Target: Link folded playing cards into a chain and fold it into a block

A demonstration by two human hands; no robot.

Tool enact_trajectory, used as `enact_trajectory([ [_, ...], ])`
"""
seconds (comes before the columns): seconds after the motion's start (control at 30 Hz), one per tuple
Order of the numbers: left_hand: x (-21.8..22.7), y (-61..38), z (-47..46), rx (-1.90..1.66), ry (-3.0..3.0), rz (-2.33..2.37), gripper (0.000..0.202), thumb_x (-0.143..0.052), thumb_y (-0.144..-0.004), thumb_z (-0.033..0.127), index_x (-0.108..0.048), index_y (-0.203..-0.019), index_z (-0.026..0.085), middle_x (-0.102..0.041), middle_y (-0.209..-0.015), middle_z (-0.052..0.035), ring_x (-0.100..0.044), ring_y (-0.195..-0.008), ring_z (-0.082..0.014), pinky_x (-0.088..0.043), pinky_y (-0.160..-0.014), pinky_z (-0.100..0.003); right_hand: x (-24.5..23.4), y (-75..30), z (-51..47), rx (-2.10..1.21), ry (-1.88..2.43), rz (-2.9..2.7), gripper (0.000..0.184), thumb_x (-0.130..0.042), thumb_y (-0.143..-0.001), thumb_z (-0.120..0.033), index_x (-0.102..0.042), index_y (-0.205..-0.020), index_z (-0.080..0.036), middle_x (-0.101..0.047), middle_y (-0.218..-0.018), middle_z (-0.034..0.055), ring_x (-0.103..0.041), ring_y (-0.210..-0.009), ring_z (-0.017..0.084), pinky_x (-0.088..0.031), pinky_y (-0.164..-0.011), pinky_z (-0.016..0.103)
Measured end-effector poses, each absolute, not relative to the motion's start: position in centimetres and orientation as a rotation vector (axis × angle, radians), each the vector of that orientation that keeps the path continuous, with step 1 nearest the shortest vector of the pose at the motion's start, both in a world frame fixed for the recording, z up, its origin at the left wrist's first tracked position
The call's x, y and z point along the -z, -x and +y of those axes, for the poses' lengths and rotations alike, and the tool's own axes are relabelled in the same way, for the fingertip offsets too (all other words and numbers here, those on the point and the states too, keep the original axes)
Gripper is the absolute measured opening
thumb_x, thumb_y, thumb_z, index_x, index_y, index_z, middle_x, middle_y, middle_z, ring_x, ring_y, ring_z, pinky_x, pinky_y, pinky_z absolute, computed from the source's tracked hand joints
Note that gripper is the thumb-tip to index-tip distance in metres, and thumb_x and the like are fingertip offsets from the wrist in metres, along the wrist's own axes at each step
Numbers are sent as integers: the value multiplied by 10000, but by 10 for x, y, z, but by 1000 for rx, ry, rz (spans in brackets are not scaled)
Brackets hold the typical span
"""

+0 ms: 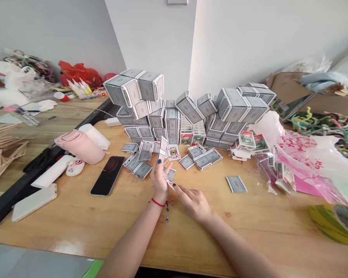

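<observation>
My left hand (160, 178) is raised over the wooden table (75, 224), fingers pinched on a playing card (162, 150) held upright on its edge. A red string circles that wrist. My right hand (193, 201) lies just to the right, fingertips pinching the corner of another card (171, 185) below the left hand. Loose cards and small decks (203, 158) lie scattered beyond the hands. Behind them rises a wall of stacked grey-patterned card boxes (174, 116). A single face-down card (236, 184) lies to the right.
A black phone (108, 175), a pink bottle (79, 146) and white cases (34, 200) sit at left. A pink plastic bag (301, 162) with card packs lies right, a yellow-green tape roll (336, 224) at the right edge. Clutter covers the far-left table.
</observation>
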State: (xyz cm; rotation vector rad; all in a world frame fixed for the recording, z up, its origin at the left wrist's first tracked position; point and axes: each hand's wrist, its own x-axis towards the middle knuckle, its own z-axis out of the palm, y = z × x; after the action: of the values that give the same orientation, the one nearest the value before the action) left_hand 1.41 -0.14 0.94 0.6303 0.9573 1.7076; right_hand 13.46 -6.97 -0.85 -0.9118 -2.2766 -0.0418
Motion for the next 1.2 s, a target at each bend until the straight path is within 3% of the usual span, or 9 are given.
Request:
enact_trajectory([
  [0.23, -7, -14, 1, -1715, -598, 924, 306, -479, -787, 353, -603, -961, 135, -621, -1031, -114, -561, -1032, -243, -424, -927, -420, 15, -119, -74, 27, 962, -2187, 425, -316, -829, -55, -333, -1253, -81, -653, -944, 135, -625, -662, 150, -477, -525, 232],
  [0.43, -3, -13, 5, -1703, -575, 941, 306, -462, -789, 333, -586, -994, 143, -576, -1131, -118, -539, -1067, -221, -402, -946, -381, 16, -112, -74, -68, 1160, -2045, 271, -369, -809, -54, -498, -1034, -132, -653, -681, 35, -578, -519, 114, -430, -489, 203],
  [0.57, -3, -11, 6, -1653, -598, 910, 313, -457, -771, 308, -580, -1003, 139, -572, -1136, -129, -594, -956, -207, -447, -874, -374, 15, -121, -70, -28, 1088, -2078, 281, -368, -815, -56, -516, -1034, -149, -672, -909, 79, -613, -644, 122, -457, -558, 211],
  [0.67, -3, -11, 6, -1604, -572, 925, 331, -451, -763, 317, -577, -1006, 131, -610, -1057, -127, -620, -838, -173, -475, -797, -334, 14, -127, -68, 14, 1028, -2118, 306, -355, -828, -64, -498, -1089, -132, -645, -1026, 110, -606, -637, 121, -463, -553, 221],
  [0.83, -8, -13, 7, -1505, -460, 927, 347, -453, -739, 360, -592, -931, 107, -655, -786, -78, -618, -663, -138, -478, -670, -276, 17, -130, -65, 61, 1021, -2146, 366, -328, -834, -57, -452, -1171, -126, -644, -1026, 123, -592, -594, 113, -469, -535, 224],
  [1.03, -13, -14, 5, -1467, -505, 998, 330, -463, -733, 387, -585, -892, 125, -630, -658, -26, -533, -483, -90, -403, -506, -206, 17, -131, -65, 45, 1016, -2208, 373, -312, -843, -72, -452, -1184, -129, -627, -1064, 134, -600, -612, 115, -479, -530, 224],
  [1.2, -12, -14, 4, -1458, -519, 974, 323, -465, -729, 402, -586, -840, 123, -550, -520, 14, -473, -427, -77, -360, -456, -191, 18, -130, -63, 53, 993, -2217, 373, -332, -840, -74, -447, -1191, -120, -613, -1090, 139, -616, -658, 132, -498, -561, 242],
])
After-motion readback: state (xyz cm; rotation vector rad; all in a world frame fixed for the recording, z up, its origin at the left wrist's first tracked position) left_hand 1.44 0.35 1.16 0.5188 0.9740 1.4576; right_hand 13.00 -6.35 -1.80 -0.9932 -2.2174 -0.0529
